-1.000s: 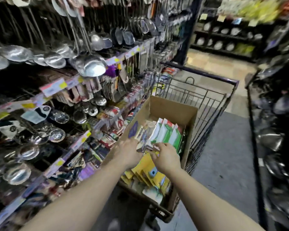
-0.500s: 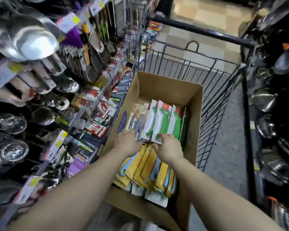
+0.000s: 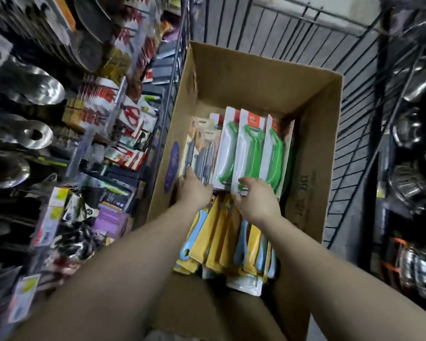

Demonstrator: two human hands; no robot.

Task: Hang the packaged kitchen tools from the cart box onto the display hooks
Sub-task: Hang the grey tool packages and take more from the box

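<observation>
L hand (image 3: 194, 190) gripping grey-tool packs (image 3: 202, 153), R hand (image 3: 258, 200) fingers loose on 3 green-tool packs (image 3: 250, 148), 1 box (image 3: 310, 168).

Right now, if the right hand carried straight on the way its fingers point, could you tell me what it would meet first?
The right hand points toward the far end of the box, so it would meet the green-handled tool packs first; its fingertips look already at their near edge, though depth is unclear.

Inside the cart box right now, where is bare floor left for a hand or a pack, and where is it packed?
Free: the cardboard box floor at its far end, beyond the green packs and grey packs. Crowded: the middle, where the left hand and right hand work, and the near end, filled by yellow packs.
</observation>
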